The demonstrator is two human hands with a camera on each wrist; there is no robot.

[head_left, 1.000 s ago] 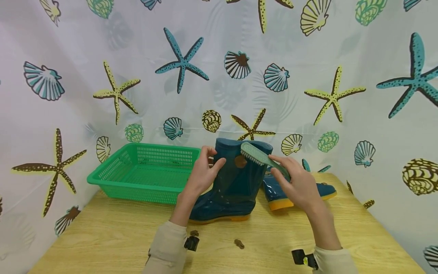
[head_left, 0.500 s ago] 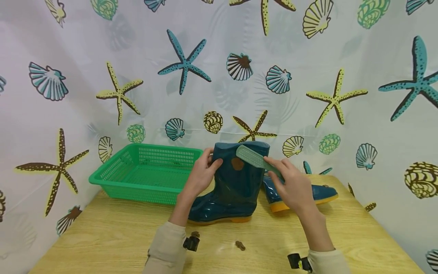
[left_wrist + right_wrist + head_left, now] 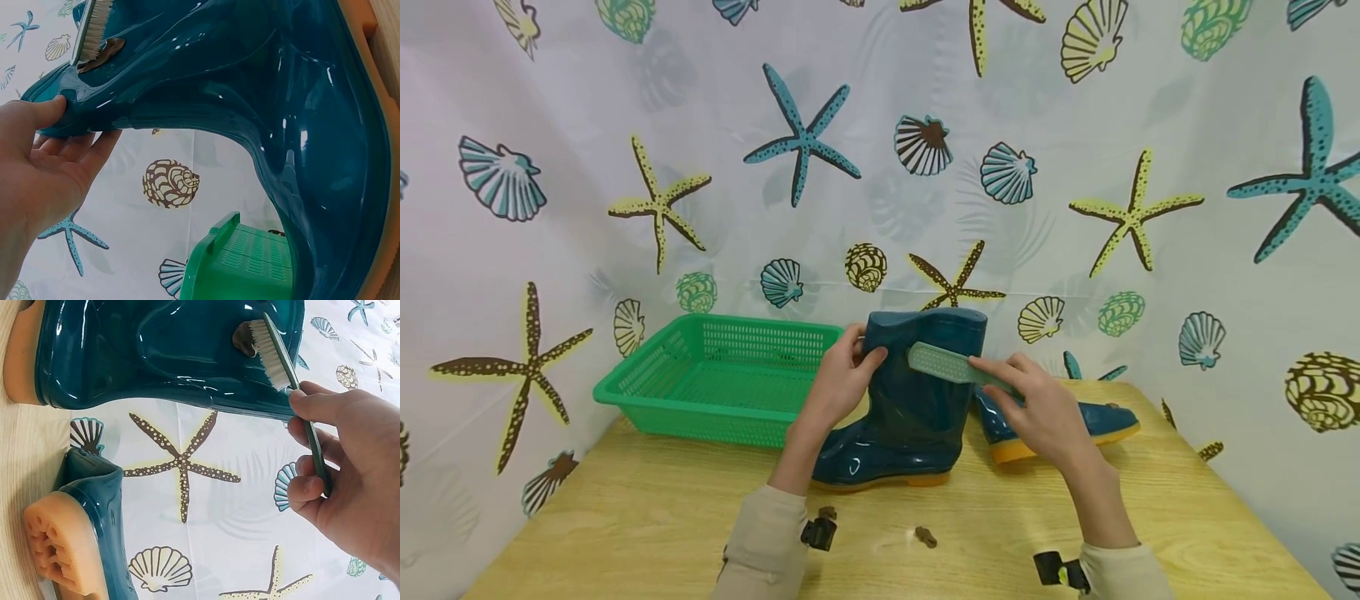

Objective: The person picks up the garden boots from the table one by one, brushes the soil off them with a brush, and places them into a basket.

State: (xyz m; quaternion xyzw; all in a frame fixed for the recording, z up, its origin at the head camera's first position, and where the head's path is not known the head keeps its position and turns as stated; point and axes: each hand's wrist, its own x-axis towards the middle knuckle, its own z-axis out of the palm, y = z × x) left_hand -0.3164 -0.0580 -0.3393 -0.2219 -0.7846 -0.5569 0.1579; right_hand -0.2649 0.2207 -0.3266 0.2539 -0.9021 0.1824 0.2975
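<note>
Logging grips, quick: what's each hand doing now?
Left hand: holding the upright boot near its top.
Right hand: holding the brush.

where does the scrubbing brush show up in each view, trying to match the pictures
Head: scrubbing brush slightly right of and below centre, in the right hand.
Left wrist: scrubbing brush at top left, cut off by the top edge.
Right wrist: scrubbing brush at upper right, bristles facing left.
Shared landmark: the upright blue rubber boot.

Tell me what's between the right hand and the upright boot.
The brush. The right hand grips it, and its bristles face the brown patch on the upright boot, as the right wrist view shows.
</note>
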